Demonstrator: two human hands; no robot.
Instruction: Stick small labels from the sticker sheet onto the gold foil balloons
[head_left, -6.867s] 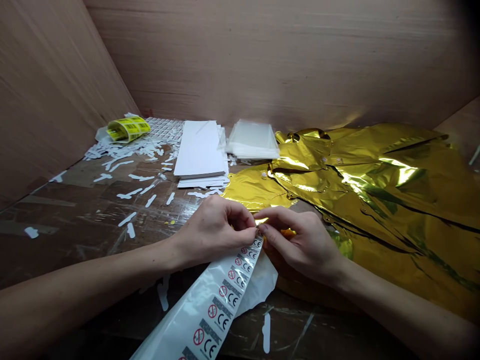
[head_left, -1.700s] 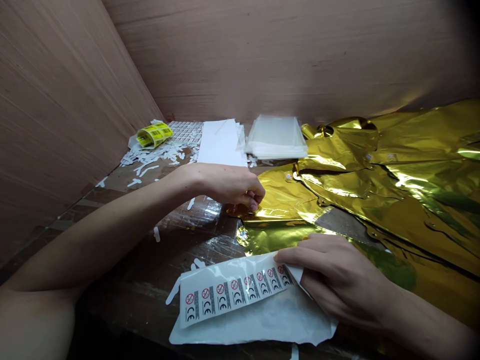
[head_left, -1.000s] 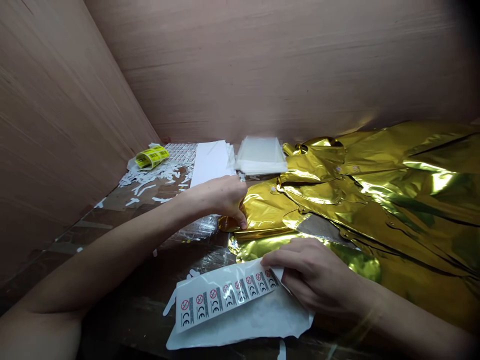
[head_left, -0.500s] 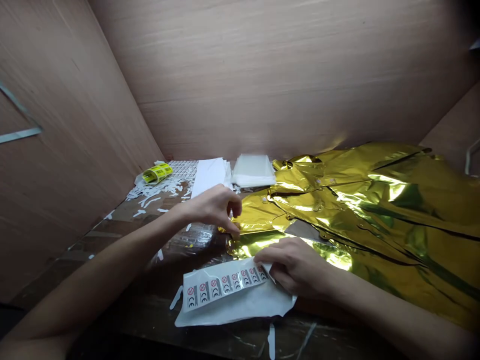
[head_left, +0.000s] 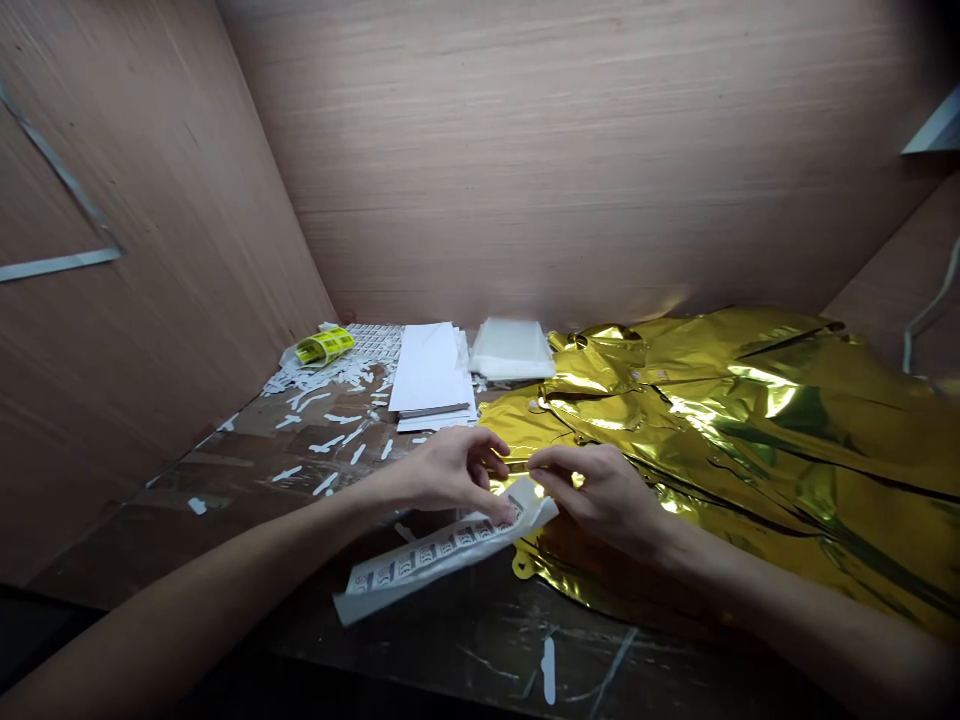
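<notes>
Label strip (head_left: 442,545) just below both hands (head_left: 454,472) (head_left: 600,490)

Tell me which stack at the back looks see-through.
The clear plastic stack, right of the white paper stack; it looks translucent, while the paper one is opaque.

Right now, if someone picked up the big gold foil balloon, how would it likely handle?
The gold foil balloon lies flat and creased, so it would probably flop rather than hold a shape. Its thin, shiny film suggests it is light for its size. Its smooth surface might also slide across the dark table if pushed.
</notes>
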